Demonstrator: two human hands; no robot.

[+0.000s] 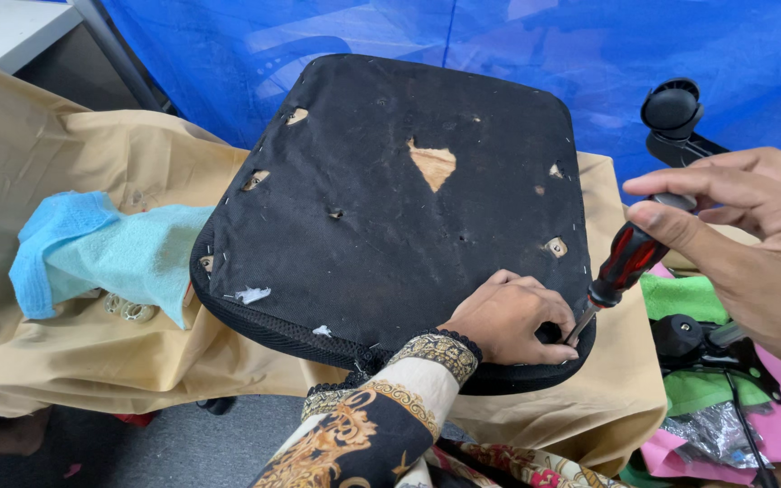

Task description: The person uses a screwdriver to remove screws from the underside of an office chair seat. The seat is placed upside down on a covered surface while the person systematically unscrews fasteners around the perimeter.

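Open seat back ahead of the fingers, clutter to the right

Beyond the left hand [510, 318] fingers [549, 348], the black seat underside [390, 199] lies bare and passable; the screwdriver [621, 267] crosses just beside them. Under the right hand [752, 244], a caster [672, 108], black parts [689, 339] and green cloth [680, 294] crowd the surface [92, 352]; a blue towel [101, 258] lies far left.

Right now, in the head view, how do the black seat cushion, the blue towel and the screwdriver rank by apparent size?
1. Black seat cushion, by far the largest.
2. Blue towel, clearly smaller.
3. Screwdriver in the right hand, smallest, though partly hidden; its tip sits by the left hand.
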